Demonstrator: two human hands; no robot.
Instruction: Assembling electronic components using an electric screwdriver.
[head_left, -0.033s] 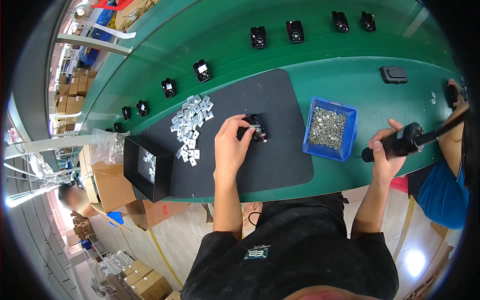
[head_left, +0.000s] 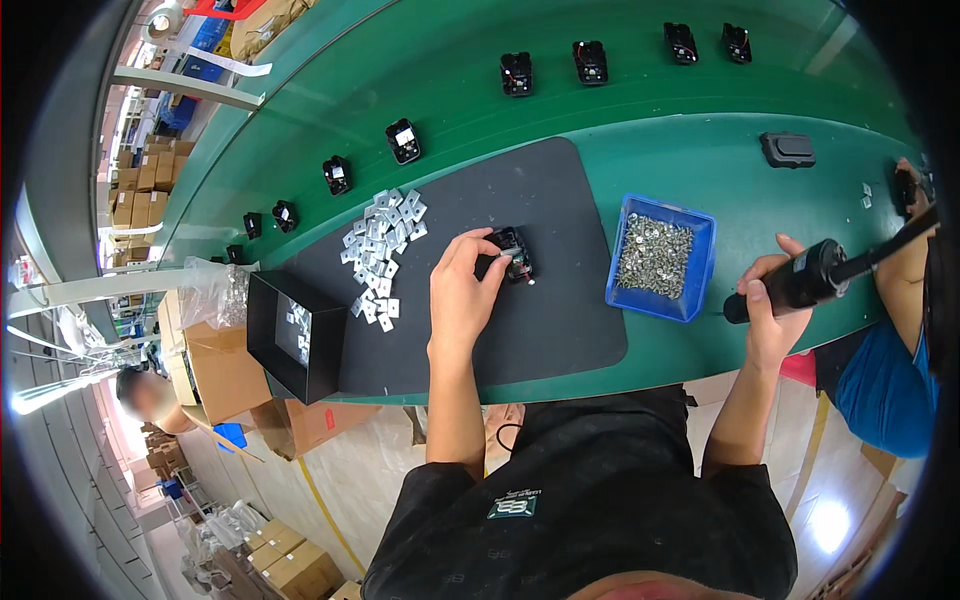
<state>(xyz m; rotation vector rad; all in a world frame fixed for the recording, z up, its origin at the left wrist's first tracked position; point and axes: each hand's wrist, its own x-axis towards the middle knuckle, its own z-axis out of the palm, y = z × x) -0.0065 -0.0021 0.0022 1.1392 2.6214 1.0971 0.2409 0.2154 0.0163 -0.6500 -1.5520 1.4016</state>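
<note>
On the dark grey mat (head_left: 560, 330), my left hand (head_left: 465, 285) has its thumb and fingers closed at the left side of a small black plastic housing (head_left: 520, 265). A silvery bit shows at the fingertips; its exact shape is partly hidden. My right hand (head_left: 770, 325) grips a black electric screwdriver (head_left: 805, 280), held tilted above the bench to the right of the blue bin (head_left: 707, 262) of small screws (head_left: 652, 255). Left of my left hand lies a loose pile of small silver square plates (head_left: 380, 250), several with a hole.
A black box (head_left: 325, 350) with some plates stands at the mat's left edge. Several black housings (head_left: 403, 142) sit along the green belt (head_left: 455, 100) at the back. A black case (head_left: 788, 150) lies far right, near a co-worker's hand (head_left: 910, 190). Cardboard boxes (head_left: 225, 370) are at left.
</note>
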